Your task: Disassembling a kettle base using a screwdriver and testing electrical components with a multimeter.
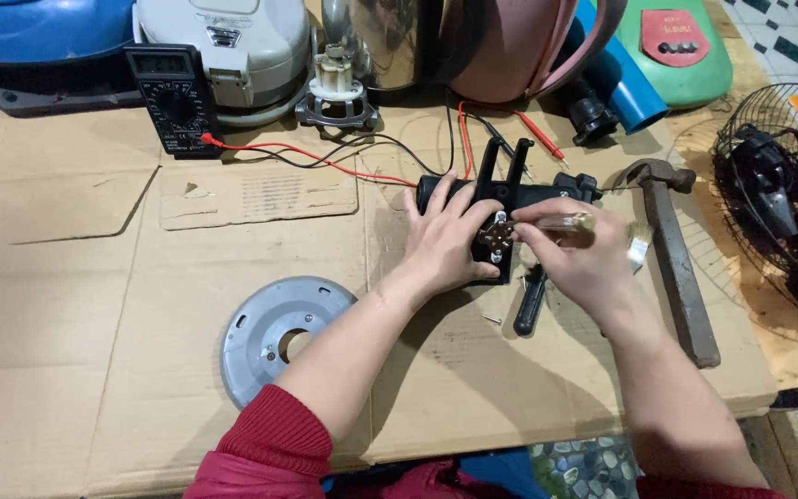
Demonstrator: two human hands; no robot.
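pressing down on a black plastic part (501, 199) with fingers curled over its left side, the left hand (445, 242) steadies it on the cardboard sheet (140, 305) covering the table. the right hand (576, 254) pinches a clear-handled screwdriver (565, 223) between thumb and fingertips, its tip at the brown metal fitting (496, 236) in the middle of that part. a second black-handled tool (528, 300) lies just under the hands, a small screw (491, 320) beside it. a hammer (676, 259) rests to the right, a grey metal disc (274, 333) lies lower left, and a black multimeter (173, 100) with red and black leads sits at the back.
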